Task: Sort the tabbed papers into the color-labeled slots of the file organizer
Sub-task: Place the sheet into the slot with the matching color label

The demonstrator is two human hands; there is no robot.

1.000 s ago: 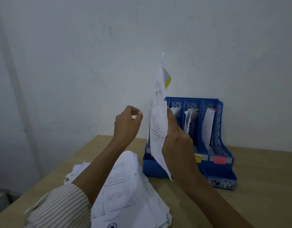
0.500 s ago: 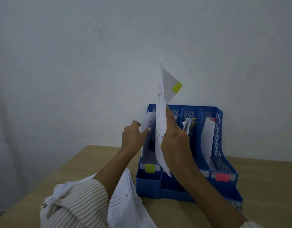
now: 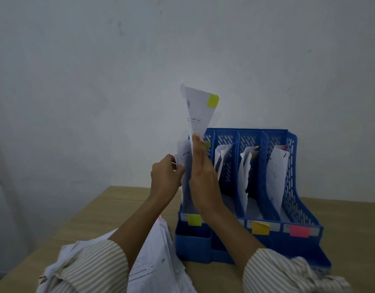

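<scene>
Right hand [image 3: 203, 174] pinches thin white paper sheet with green tab [image 3: 198, 111], upright over leftmost slot of blue plastic file organizer [image 3: 292, 187], above green label [image 3: 194, 219]. Left hand [image 3: 166, 176] pinches papers already there. Sheet light, floppy; best held low, near middle.

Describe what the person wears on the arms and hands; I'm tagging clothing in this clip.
Both hands, left hand and right hand, are bare, with no gloves. Loose long sleeves in pale fabric with thin dark stripes are pushed up, leaving both forearms uncovered. No rings or watch show.
</scene>
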